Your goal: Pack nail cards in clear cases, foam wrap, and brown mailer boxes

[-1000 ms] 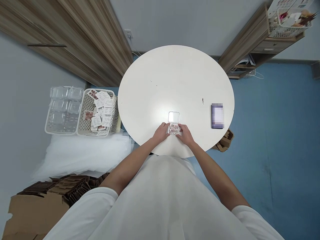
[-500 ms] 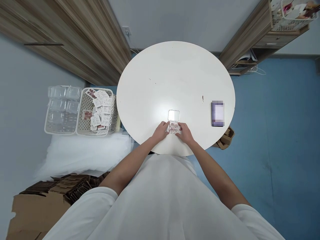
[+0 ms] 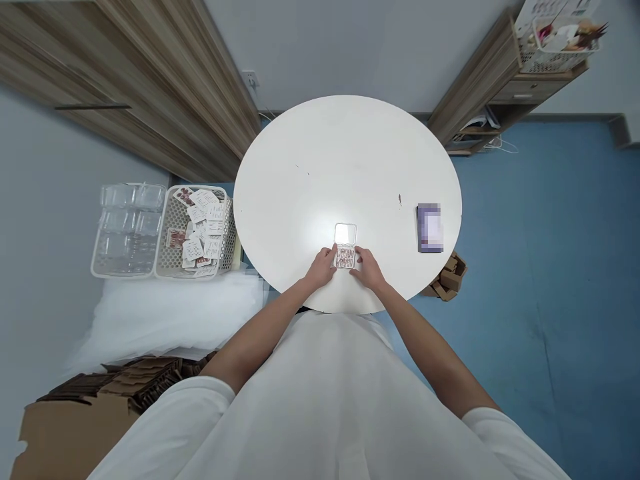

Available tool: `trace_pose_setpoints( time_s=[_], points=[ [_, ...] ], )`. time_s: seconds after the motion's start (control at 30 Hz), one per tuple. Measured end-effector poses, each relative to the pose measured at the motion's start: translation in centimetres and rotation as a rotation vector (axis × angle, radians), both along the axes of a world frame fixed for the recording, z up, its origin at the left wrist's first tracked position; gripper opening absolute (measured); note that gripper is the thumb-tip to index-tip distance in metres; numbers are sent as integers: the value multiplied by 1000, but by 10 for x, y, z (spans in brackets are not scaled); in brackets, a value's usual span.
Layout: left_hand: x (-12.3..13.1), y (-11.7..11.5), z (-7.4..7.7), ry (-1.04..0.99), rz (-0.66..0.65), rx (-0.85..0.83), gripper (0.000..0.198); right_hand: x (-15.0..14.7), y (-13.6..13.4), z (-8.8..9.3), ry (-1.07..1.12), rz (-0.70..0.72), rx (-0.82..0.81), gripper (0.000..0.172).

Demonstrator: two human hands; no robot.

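A small clear plastic case (image 3: pixel 345 235) lies on the white oval table (image 3: pixel 350 153) near its front edge. Its lid is folded back away from me, and its base holds small reddish pieces, seemingly press-on nails, too small to make out surely. My left hand (image 3: pixel 321 267) grips the base by its left side, thumb and fingers at the edge. On the opposite side my right hand (image 3: pixel 369 268) holds the base in the same way.
A blurred purple box (image 3: pixel 430 228) rests on the table's right side. Left of the table stand a white basket (image 3: pixel 163 250) of printed cards (image 3: pixel 205 200) and another of clear plastic cases (image 3: pixel 120 220). White plastic sheets (image 3: pixel 175 313) and flattened cardboard (image 3: pixel 75 427) lie below them. Right: a cardboard box (image 3: pixel 450 280).
The whole view has shifted slightly as my head moved. Both hands stay at the sides of the case, and its lid is still folded back.
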State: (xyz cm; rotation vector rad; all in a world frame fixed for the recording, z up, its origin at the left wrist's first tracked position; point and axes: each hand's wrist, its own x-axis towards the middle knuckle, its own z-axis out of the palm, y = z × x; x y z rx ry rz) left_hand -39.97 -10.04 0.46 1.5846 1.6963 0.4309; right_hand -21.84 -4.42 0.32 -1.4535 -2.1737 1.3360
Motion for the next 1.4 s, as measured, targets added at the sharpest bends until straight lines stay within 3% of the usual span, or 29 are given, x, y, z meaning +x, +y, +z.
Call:
trace_pose_setpoints(
  time_s=[0.13,0.4,0.57,0.7,0.87,1.13,1.4],
  points=[
    [-2,-1,2,-113,102,-66,71,0,1,3,25,-76,-103,76],
    [-1,-4,3,-469,453,-225,39,-7,3,14,228,-361,-469,74],
    [5,-12,6,-608,549,-238,37,-8,-2,25,282,-366,-511,50],
    [6,-20,11,-681,633,-189,35,-2,-9,39,328,-366,-486,48],
    [5,-24,24,-696,610,-130,30,5,-15,55,381,-339,-464,47],
    [5,-27,40,-568,564,-86,22,4,-26,63,396,-331,-437,44],
    [0,-33,55,-887,520,-192,30,3,-28,73,537,-374,-447,40]
  ],
)
